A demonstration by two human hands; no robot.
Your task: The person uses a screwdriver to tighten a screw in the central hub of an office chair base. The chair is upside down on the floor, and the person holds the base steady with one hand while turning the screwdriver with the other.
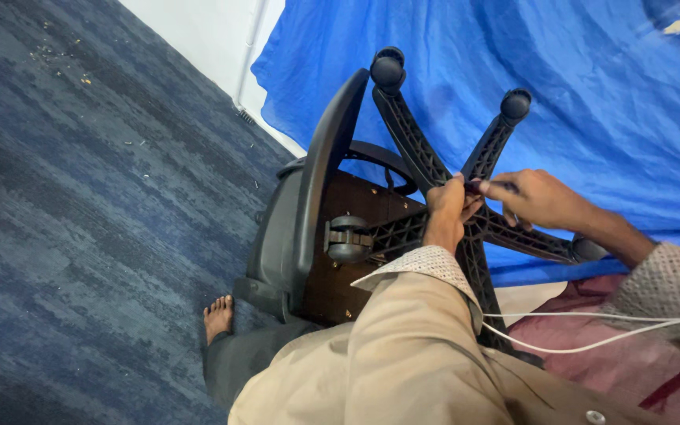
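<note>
Both hands — left hand [448, 206], right hand [539, 199] — grip chair base [416, 151].

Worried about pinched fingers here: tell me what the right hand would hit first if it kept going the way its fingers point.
The right hand points left toward the chair base hub; it would probably meet the left hand gripping there first, though depth is unclear.

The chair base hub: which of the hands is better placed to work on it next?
Probably the right hand: its fingers pinch something small and dark directly over the hub of the chair base. The left hand is wrapped around the hub, seemingly steadying it.
</note>
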